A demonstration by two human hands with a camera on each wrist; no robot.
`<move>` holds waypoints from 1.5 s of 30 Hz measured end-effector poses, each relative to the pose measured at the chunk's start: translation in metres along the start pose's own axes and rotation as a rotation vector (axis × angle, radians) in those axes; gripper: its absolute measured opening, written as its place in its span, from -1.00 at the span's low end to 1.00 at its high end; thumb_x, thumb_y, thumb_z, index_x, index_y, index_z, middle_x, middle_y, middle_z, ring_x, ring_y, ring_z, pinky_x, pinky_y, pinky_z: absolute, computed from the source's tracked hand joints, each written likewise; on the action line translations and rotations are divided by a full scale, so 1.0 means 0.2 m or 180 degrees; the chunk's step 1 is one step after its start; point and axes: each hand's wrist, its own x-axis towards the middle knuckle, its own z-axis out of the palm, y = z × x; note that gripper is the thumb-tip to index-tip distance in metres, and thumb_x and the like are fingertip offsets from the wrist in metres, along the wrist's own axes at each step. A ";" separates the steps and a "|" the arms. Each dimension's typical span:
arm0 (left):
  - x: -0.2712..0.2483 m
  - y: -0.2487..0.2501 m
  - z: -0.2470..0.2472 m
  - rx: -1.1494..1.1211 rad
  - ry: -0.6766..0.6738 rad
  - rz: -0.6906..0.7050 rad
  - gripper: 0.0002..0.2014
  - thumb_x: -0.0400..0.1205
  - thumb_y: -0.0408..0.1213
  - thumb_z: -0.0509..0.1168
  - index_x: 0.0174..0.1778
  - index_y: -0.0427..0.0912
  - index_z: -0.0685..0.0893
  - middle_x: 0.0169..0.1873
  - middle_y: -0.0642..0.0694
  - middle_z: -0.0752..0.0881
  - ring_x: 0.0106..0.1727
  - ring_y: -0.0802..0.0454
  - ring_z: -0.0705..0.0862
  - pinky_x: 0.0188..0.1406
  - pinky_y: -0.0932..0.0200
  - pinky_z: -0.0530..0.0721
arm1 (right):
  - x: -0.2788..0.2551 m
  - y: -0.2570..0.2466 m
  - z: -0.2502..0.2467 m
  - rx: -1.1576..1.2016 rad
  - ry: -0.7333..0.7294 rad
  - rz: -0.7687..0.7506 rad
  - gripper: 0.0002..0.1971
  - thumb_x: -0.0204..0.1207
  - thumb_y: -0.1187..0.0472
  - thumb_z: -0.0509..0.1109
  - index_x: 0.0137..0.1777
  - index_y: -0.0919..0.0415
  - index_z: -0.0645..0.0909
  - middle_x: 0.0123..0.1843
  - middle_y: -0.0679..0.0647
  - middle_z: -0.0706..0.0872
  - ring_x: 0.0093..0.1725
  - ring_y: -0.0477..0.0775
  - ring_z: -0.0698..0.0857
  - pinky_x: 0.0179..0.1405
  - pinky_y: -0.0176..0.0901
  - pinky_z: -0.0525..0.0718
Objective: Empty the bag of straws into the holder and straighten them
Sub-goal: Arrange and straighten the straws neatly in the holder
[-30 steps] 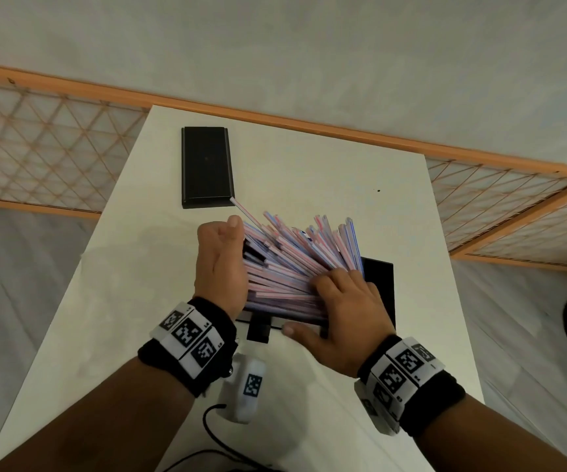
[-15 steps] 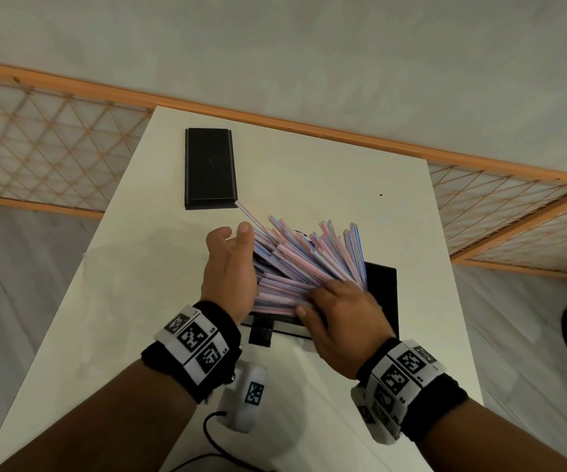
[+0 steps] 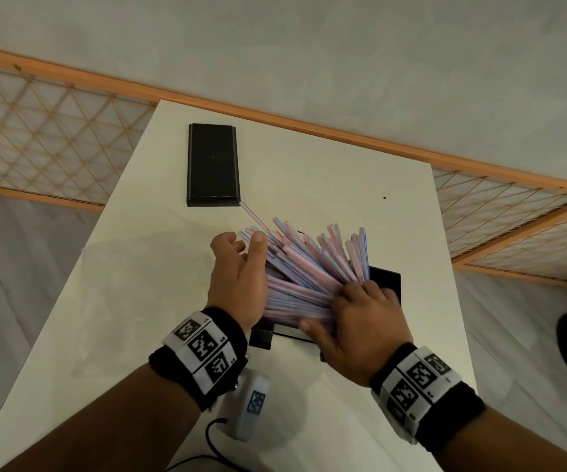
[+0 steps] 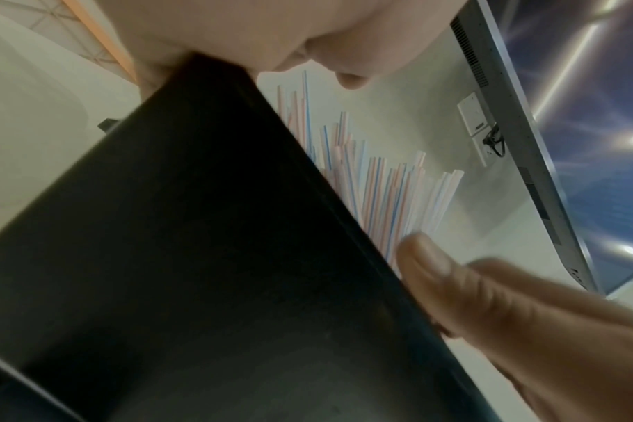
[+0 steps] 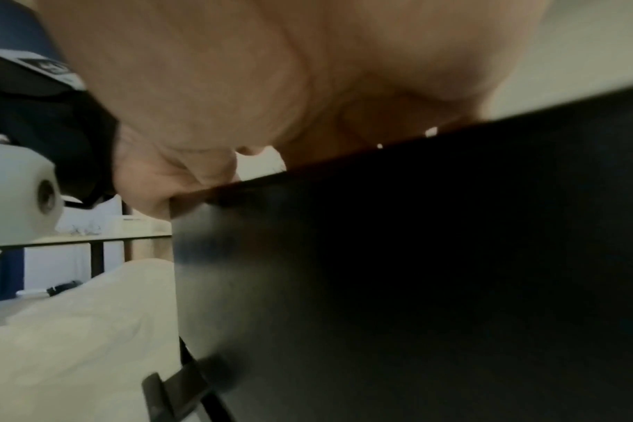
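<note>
A thick bunch of pink- and blue-striped straws (image 3: 309, 267) stands fanned out in a black holder (image 3: 386, 279) in the middle of the white table (image 3: 132, 301). My left hand (image 3: 241, 241) rests against the bunch's left side, fingers loose and slightly apart. My right hand (image 3: 333, 306) curls its fingers over the bunch's right side, thumb at the holder's front wall. One straw (image 3: 253, 218) sticks out toward the far left. The left wrist view shows the holder wall (image 4: 199, 257) with straws (image 4: 387, 194) rising behind it. In the right wrist view the dark holder (image 5: 416, 257) fills most of the frame. No bag is visible.
A flat black rectangular piece (image 3: 212, 165) lies at the table's far left. A white device (image 3: 253, 403) with a black cable sits at the near edge under my left wrist. A wooden lattice rail (image 3: 53, 131) runs behind the table.
My left hand has loosened from flat against the straws, its thumb and fingers spreading. My right hand has stayed on the bunch, thumb tucked in and out again. The straws fanned a little wider.
</note>
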 end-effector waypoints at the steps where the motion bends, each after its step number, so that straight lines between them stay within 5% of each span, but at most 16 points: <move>1: 0.00 0.00 0.00 -0.0025 -0.0008 -0.0011 -0.47 0.80 0.09 0.07 0.58 -0.19 0.23 0.50 -0.14 0.50 0.28 0.00 0.56 0.20 0.11 0.50 | 0.00 -0.03 0.00 0.0164 0.0077 -0.0055 -0.21 0.54 -0.51 -0.13 -0.16 0.14 0.68 -0.15 0.10 0.65 -0.08 0.27 0.63 -0.03 0.08 0.59; 6: 0.01 -0.01 0.01 -0.0005 -0.0001 -0.0026 -0.45 0.79 0.10 0.08 0.58 -0.19 0.23 0.45 -0.15 0.53 0.25 -0.02 0.59 0.21 0.07 0.52 | 0.06 -0.15 0.03 0.0277 -0.0605 -0.0012 -0.14 0.37 -0.59 -0.08 0.36 0.07 0.47 0.24 0.03 0.54 0.26 0.17 0.51 0.29 0.10 0.54; 10: 0.02 -0.02 0.00 -0.0098 0.0035 -0.0039 -0.46 0.77 0.15 0.07 0.51 -0.18 0.26 0.39 -0.20 0.58 0.27 -0.09 0.65 0.35 -0.14 0.63 | 0.11 -0.15 0.03 0.0184 -0.0654 0.0088 -0.25 0.37 -0.55 0.05 0.27 0.02 0.55 0.22 0.02 0.56 0.30 0.19 0.52 0.32 0.11 0.51; 15: 0.01 -0.02 0.01 -0.0309 0.0085 -0.0060 -0.45 0.79 0.16 0.04 0.46 -0.25 0.32 0.10 -0.07 0.64 0.13 -0.04 0.66 0.28 -0.14 0.63 | 0.14 -0.20 0.04 0.0262 -0.0920 0.0074 -0.21 0.40 -0.55 0.06 0.37 0.05 0.47 0.30 0.06 0.60 0.31 0.22 0.56 0.26 0.08 0.58; 19: -0.01 -0.03 0.00 -0.0474 0.0072 -0.0094 -0.34 0.70 0.29 0.07 0.42 -0.25 0.34 0.04 0.00 0.58 0.07 0.01 0.62 0.28 -0.13 0.62 | 0.17 -0.20 0.02 0.0504 -0.0872 -0.0098 -0.40 0.33 -0.50 0.21 0.09 -0.03 0.58 0.06 0.02 0.73 0.09 0.19 0.71 0.05 0.01 0.70; 23: -0.01 -0.05 -0.01 -0.0463 0.0026 -0.0056 -0.47 0.77 0.17 0.06 0.39 -0.24 0.32 0.15 -0.13 0.60 0.07 -0.02 0.63 0.27 -0.16 0.65 | 0.16 -0.19 0.00 0.0181 -0.1049 0.0065 -0.36 0.33 -0.58 0.17 -0.01 -0.03 0.60 -0.15 -0.01 0.72 -0.13 0.13 0.73 -0.10 -0.05 0.74; 27: -0.01 -0.05 0.00 -0.0507 0.0027 -0.0106 -0.49 0.72 0.26 0.09 0.23 -0.15 0.33 0.03 -0.11 0.61 0.15 -0.22 0.70 0.26 -0.31 0.68 | 0.20 -0.21 0.02 0.0884 -0.1107 -0.0090 -0.49 0.33 -0.37 0.41 0.12 -0.05 0.57 0.05 -0.02 0.68 0.02 0.11 0.70 -0.01 0.01 0.73; 33: -0.01 -0.04 -0.01 -0.0203 0.0007 -0.0061 -0.54 0.76 0.15 0.11 0.39 -0.11 0.26 0.03 0.09 0.54 0.12 -0.07 0.65 0.29 -0.19 0.67 | 0.11 -0.13 -0.03 0.1080 -0.0630 -0.0337 -0.30 0.39 -0.18 0.51 0.47 0.09 0.46 0.28 0.05 0.62 0.28 0.14 0.60 0.29 -0.03 0.60; 36: -0.01 -0.04 -0.03 -0.0074 -0.0007 -0.0035 -0.41 0.76 0.08 0.16 0.59 -0.19 0.18 0.34 -0.01 0.46 0.30 -0.06 0.57 0.31 0.01 0.57 | 0.01 -0.06 -0.05 0.0682 -0.0182 -0.0218 -0.45 0.30 -0.27 0.40 0.21 0.04 0.60 0.08 0.01 0.72 0.10 0.20 0.70 0.02 0.02 0.73; 39: 0.01 -0.06 -0.04 -0.0064 -0.0018 -0.0080 -0.40 0.74 0.07 0.24 0.56 -0.19 0.20 0.39 -0.07 0.46 0.25 -0.05 0.58 0.26 0.05 0.52 | -0.03 0.01 -0.05 0.0466 -0.0679 0.0017 -0.57 0.32 -0.29 0.25 -0.02 0.01 0.61 -0.01 -0.04 0.69 0.07 0.18 0.68 -0.03 -0.05 0.67; 45: 0.00 -0.10 0.00 -0.0093 -0.0094 -0.0260 -0.43 0.73 0.16 0.21 0.50 -0.12 0.24 0.34 -0.10 0.58 0.24 -0.09 0.64 0.35 -0.10 0.60 | 0.04 -0.04 0.02 0.0408 -0.0944 -0.0106 -0.41 0.38 -0.21 0.34 0.41 -0.05 0.46 0.35 -0.03 0.63 0.37 0.19 0.59 0.30 0.04 0.60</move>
